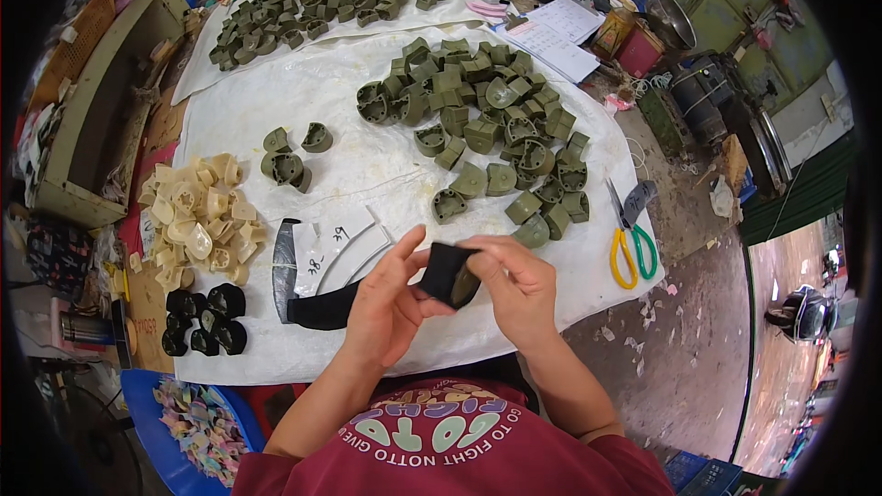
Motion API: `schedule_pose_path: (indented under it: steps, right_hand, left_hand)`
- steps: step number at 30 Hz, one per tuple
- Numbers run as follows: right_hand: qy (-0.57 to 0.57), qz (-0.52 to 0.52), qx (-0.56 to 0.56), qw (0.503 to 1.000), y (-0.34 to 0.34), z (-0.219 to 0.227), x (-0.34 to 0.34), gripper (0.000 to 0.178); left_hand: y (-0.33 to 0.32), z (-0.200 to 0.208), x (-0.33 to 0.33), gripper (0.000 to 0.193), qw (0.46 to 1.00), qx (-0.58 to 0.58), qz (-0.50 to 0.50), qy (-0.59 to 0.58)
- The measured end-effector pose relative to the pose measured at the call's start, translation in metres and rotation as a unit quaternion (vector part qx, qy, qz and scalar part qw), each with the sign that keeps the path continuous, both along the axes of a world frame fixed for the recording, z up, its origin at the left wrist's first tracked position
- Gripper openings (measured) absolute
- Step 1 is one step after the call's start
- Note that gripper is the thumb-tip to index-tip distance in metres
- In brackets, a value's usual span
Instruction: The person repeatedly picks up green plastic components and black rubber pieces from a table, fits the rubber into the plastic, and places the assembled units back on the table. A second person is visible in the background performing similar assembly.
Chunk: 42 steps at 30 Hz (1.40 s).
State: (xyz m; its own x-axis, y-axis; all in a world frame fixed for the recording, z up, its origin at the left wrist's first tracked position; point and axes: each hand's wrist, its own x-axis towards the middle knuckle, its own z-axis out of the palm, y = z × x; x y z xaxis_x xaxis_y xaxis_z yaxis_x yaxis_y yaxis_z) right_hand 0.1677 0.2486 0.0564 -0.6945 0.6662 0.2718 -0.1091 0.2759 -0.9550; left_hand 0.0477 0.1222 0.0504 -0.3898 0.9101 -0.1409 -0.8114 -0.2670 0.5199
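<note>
A small black-covered block with an olive-green face (448,273) sits between the two hands, raised above the white-sheeted surface (340,161). The right hand (514,285) pinches its upper right side between thumb and fingers; the left hand (390,298) has a loose, unclosed grip, its fingertips resting against the block's lower left. It probably handles as light and rigid at the core, with a thin, softer black skin that could crease, so the firm side walls look the safest hold. Just left of the left hand lie a curved black strip (322,310) and white curved card pieces (331,257) bearing bold, dark handwritten marks. Further out are a cluster of black-covered blocks (207,320), a pile of bare olive-green blocks (482,133), and scissors with yellow and green handles (628,227). White paper sheets (556,46) carry rows of writing too small to read, and the wearer's maroon shirt (441,468) has pale, curved printed lettering; no brand label is legible on the blocks.
</note>
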Motion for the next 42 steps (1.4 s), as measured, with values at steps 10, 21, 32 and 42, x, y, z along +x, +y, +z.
schedule_pose_path:
  steps: [10,21,32,42]
  right_hand:
    - [-0.01,0.037,-0.016,0.999,-0.017,-0.002,-0.016,0.029]
    - [0.014,0.006,-0.204,0.979,-0.016,-0.014,-0.031,0.048]
    - [0.076,0.057,-0.223,0.97,-0.026,0.006,-0.031,0.023]
    - [0.091,0.084,-0.32,0.939,-0.02,0.001,-0.023,0.03]
  left_hand:
    - [0.005,-0.012,0.011,0.053,0.898,-0.105,0.127,0.407]
    - [0.006,-0.001,0.012,0.071,0.977,-0.013,0.002,0.214]
    - [0.0,-0.011,0.008,0.082,0.914,0.043,0.054,0.399]
    - [0.0,-0.006,0.01,0.083,0.953,0.065,0.042,0.294]
